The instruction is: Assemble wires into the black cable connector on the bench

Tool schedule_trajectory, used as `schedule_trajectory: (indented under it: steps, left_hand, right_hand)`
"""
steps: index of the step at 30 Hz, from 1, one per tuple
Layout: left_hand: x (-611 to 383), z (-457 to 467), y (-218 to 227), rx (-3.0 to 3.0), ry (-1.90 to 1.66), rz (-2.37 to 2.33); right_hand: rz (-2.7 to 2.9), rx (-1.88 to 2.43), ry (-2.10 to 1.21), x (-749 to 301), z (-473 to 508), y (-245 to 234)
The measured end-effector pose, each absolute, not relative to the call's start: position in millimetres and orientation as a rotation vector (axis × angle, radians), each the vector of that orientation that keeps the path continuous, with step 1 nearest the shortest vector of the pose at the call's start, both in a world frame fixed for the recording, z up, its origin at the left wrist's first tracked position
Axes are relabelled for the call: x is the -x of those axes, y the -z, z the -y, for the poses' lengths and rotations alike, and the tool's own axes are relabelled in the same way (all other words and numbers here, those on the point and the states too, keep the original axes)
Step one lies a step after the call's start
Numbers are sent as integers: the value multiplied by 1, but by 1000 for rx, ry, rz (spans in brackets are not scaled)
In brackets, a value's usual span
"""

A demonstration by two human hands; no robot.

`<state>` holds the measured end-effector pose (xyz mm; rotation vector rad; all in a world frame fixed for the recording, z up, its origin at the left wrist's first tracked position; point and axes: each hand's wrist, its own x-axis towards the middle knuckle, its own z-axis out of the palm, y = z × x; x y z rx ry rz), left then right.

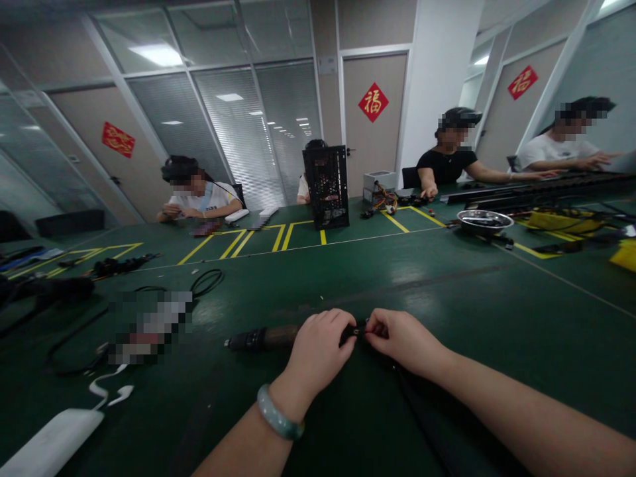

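Left hand (318,348) and right hand (405,341) pinch a black connector (356,331) (green bangle (281,412) showing).

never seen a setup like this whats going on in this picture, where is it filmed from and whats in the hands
This picture comes from a camera worn on a person's head, looking forward and down, so the arms at the bottom are that person's own. There is no machine here, only bare hands. The left hand, with a pale green bangle on its wrist, and the right hand both pinch a small black piece. A black and brown tube lies just left of them. The green table also holds a coil of black wire, a metal bowl and a black mesh computer case. Other people sit further off, such as the person in a black top.
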<state>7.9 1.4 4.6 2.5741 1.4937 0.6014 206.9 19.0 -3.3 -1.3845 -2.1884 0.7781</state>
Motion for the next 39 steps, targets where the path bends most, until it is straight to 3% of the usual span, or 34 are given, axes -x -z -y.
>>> schedule_trajectory:
  steps: [14, 26, 39]
  left_hand:
    - [-9, -7, 4, -2576, -687, -1452]
    - [-10, -6, 3, -2574, -712, -1461]
    - [-10, -4, 0, -2587, -690, -1473]
  right_hand:
    - [2137, 1435, -826, -207, -21, 9]
    - [2381, 1326, -377, -203, -18, -2]
    - [2066, 1469, -790, -202, -14, 5]
